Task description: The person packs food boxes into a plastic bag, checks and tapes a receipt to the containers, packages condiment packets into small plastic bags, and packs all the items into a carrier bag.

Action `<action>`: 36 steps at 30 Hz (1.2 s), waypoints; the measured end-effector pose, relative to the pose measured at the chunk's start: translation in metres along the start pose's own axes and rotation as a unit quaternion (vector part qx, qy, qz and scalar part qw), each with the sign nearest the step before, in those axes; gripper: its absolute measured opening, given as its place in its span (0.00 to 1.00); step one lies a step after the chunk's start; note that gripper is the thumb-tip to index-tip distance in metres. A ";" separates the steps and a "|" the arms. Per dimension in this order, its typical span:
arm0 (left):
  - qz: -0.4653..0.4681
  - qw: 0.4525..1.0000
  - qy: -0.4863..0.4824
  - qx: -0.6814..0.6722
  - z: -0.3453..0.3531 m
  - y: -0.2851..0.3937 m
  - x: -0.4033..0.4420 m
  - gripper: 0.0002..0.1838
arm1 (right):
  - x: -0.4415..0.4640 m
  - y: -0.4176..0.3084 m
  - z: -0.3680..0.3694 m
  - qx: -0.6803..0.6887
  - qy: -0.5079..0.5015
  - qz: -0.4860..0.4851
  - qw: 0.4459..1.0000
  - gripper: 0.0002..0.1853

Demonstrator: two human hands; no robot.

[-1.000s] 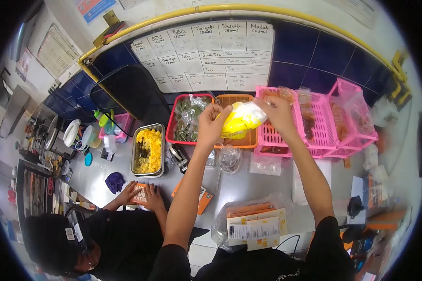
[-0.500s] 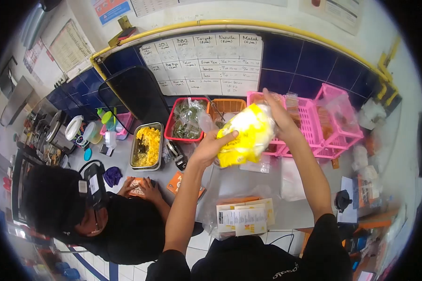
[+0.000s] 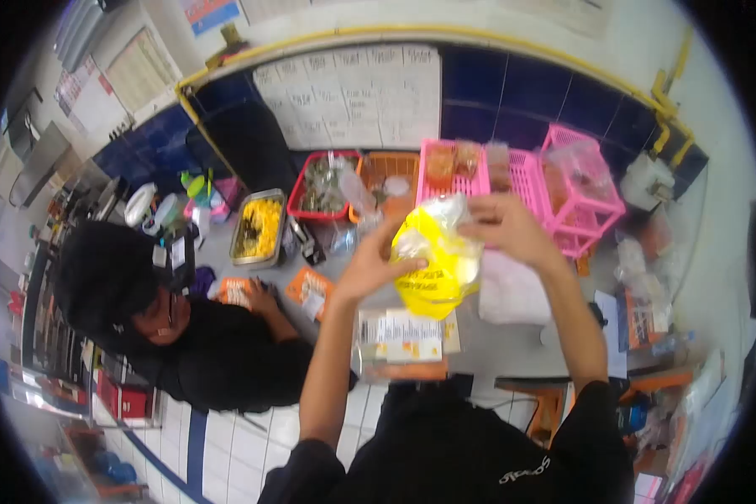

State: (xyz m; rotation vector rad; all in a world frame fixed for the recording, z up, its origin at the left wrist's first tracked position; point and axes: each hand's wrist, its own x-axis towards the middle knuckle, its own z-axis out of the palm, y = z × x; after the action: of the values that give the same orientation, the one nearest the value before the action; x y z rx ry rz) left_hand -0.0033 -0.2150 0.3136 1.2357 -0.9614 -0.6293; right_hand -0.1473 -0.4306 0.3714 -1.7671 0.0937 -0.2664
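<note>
One yellow bag [image 3: 437, 273] is held by left hand [image 3: 373, 267] and right hand [image 3: 510, 227]; at its ten o'clock, a red basket [image 3: 317, 215] holds green packets [image 3: 323, 186].

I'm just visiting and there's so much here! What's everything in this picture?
Plastic bag: one, yellow and silvery, between the hands
Whiteboard: one, white, back wall
Piping: uncounted, yellow, above the whiteboard
Red basket: one, red, below the whiteboard
Orange basket: one, orange, beside the red one
Pink baskets: several, pink, right of the orange one
Metal tray: one, silver, left of the red basket
Food: one heap, mostly yellow, in the tray
Papers: several, mostly white, near the counter's front
Counter: one, grey, beneath these
Co-worker: one, black clothing, left
Small clutter: uncounted, mixed, both edges
Left hand: one, bare, gripping the bag
Right hand: one, bare, touching the bag's top
</note>
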 end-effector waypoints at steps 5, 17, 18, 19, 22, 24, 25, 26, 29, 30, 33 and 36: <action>0.160 0.964 -0.052 0.206 0.039 0.068 0.010 0.47 | -0.005 -0.023 0.016 -0.141 -0.005 -0.083 0.986 0.14; 0.050 0.956 0.033 0.286 0.032 0.090 -0.025 0.22 | -0.020 -0.083 0.008 -0.225 -0.123 -0.022 0.966 0.09; 0.047 0.963 0.044 0.263 0.037 0.096 -0.027 0.22 | -0.018 -0.088 0.010 -0.230 -0.103 -0.086 0.964 0.08; 0.046 0.968 0.056 0.240 0.040 0.100 -0.028 0.22 | -0.018 -0.096 0.014 -0.235 -0.083 -0.150 0.957 0.07; 0.129 0.956 0.077 0.253 0.044 0.107 -0.031 0.20 | -0.029 -0.106 0.032 -0.144 -0.029 -0.136 0.980 0.07; 0.088 0.960 0.091 0.249 0.052 0.135 -0.046 0.16 | -0.038 -0.108 0.041 -0.088 0.011 -0.135 0.987 0.08; 0.088 0.959 0.099 0.249 0.051 0.140 -0.051 0.16 | -0.042 -0.109 0.041 -0.089 0.004 -0.137 0.987 0.08; 0.087 0.969 0.097 0.210 0.050 0.141 -0.054 0.16 | -0.048 -0.111 0.038 -0.140 -0.039 -0.165 0.976 0.09; 0.093 0.961 0.110 0.235 0.061 0.154 -0.066 0.15 | -0.064 -0.128 0.039 -0.233 -0.093 -0.142 0.958 0.09; 0.099 0.949 0.113 0.279 0.066 0.155 -0.067 0.15 | -0.068 -0.132 0.040 -0.265 -0.078 -0.133 0.952 0.09; 0.113 0.930 0.106 0.334 0.067 0.149 -0.065 0.16 | -0.069 -0.141 0.035 -0.285 -0.064 -0.140 0.946 0.09; 0.129 0.926 0.074 0.346 0.060 0.145 -0.056 0.17 | -0.064 -0.140 0.028 -0.261 -0.060 -0.162 0.950 0.09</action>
State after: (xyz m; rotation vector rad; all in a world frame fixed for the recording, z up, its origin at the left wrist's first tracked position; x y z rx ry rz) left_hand -0.0963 -0.1623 0.4413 1.7035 -1.2425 0.0368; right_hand -0.2145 -0.3604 0.4938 -2.3224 -0.2392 -0.3951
